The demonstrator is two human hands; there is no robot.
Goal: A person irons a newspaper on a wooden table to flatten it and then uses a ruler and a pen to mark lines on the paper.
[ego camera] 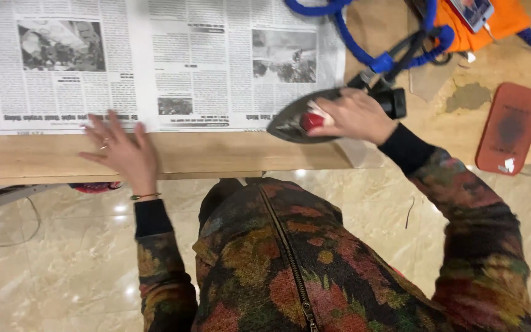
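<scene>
The wooden table (216,157) serves as the landmark here: a long, pale board whose near edge runs across the view just in front of the person's body. On its top, covering most of the far left and middle, lies an open newspaper (155,61), spread flat with its lower margin running parallel to the table's near edge. The left hand (124,150) rests flat on the table near that edge, fingers spread and holding nothing, its fingertips reaching the newspaper's lower margin; a ring shows on one finger and a thin band on the wrist. Toward the table's right part, the right hand (354,115) is wrapped around the handle of a clothes iron (305,120), closed firmly on it. The iron has a dark grey body with a red part near the fingers, and its pointed tip faces left, sitting at the newspaper's lower right corner. Its blue cord (382,58) loops away across the table's far right side, beside an orange cloth (505,21) at the far right corner. A reddish-brown rectangular pad (511,126) lies on the table's right end, near its edge. Below the table, glossy marble floor tiles (62,264) show around the person's patterned jacket (296,258).
</scene>
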